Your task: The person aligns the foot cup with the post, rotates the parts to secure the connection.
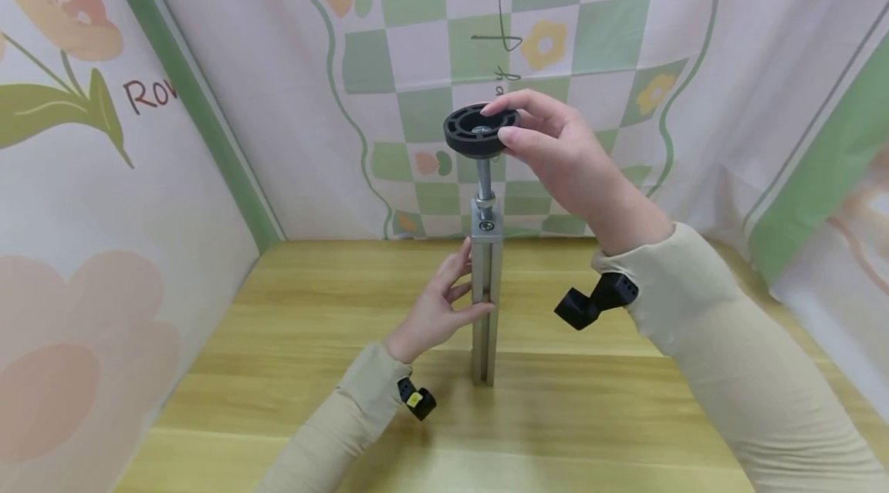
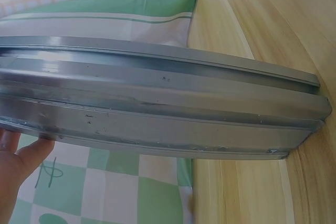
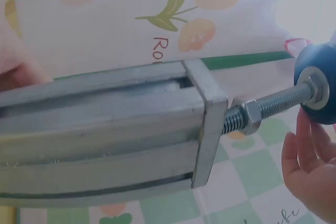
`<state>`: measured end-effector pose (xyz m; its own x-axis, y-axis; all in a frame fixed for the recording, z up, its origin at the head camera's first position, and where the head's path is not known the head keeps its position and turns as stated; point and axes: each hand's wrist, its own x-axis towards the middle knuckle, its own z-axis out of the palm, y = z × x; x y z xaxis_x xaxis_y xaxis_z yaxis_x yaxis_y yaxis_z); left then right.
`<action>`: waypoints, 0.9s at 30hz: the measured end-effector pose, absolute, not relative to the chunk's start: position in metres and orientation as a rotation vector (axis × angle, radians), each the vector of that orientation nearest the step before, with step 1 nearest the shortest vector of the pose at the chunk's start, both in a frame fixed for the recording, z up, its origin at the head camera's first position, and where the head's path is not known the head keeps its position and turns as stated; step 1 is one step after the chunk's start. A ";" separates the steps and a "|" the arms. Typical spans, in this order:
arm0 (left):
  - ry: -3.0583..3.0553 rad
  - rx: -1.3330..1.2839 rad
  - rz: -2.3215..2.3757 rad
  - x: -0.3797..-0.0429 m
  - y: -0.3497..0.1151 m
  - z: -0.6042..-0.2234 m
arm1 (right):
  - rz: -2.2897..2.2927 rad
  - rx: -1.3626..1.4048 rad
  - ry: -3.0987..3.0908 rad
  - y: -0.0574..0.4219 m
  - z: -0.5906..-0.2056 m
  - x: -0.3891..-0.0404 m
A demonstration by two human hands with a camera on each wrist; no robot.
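A grey aluminium profile (image 1: pixel 485 308) stands upright on the wooden table (image 1: pixel 292 339). From its top end a threaded bolt (image 1: pixel 484 186) with a nut rises to a black round foot disc (image 1: pixel 474 129). My right hand (image 1: pixel 549 146) grips the disc's rim from the right with curled fingers. My left hand (image 1: pixel 441 308) holds the profile's middle from the left, thumb and fingers round it. The left wrist view shows the profile (image 2: pixel 157 103) close up with my thumb (image 2: pixel 21 156) under it. In the right wrist view the profile's end (image 3: pixel 210 124), the nut (image 3: pixel 248 117) and the disc (image 3: pixel 317 85) appear.
Patterned cloth walls (image 1: pixel 139 169) with flowers and green checks close in the table on the left, back and right. Black wrist cameras (image 1: pixel 597 300) hang under both sleeves. Bare wood lies around the profile's base.
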<state>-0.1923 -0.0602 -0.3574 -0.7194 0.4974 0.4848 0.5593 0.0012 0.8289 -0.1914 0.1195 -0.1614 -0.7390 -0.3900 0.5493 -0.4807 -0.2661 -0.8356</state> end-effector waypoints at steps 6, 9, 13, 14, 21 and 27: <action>-2.193 -1.148 -1.852 -0.193 -0.060 -0.358 | 2.106 0.935 -1.924 0.115 -0.160 -0.187; -2.184 -1.161 -1.843 -0.193 -0.060 -0.359 | 2.069 0.871 -1.935 0.114 -0.160 -0.187; -2.166 -1.178 -1.831 -0.193 -0.060 -0.359 | 2.028 0.793 -1.941 0.113 -0.161 -0.185; -2.163 -1.180 -1.830 -0.193 -0.060 -0.359 | 2.012 0.771 -1.945 0.113 -0.162 -0.185; -2.167 -1.175 -1.828 -0.193 -0.060 -0.359 | 1.806 0.608 -2.001 0.109 -0.165 -0.181; -2.173 -1.170 -1.824 -0.194 -0.060 -0.361 | 1.657 0.544 -1.954 0.100 -0.165 -0.178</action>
<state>-0.1940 -0.0597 -0.3607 -0.7072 0.4959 0.5040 0.5822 0.0040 0.8131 -0.1780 0.1003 -0.1651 -0.7860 0.0263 0.6177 -0.6051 0.1725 -0.7773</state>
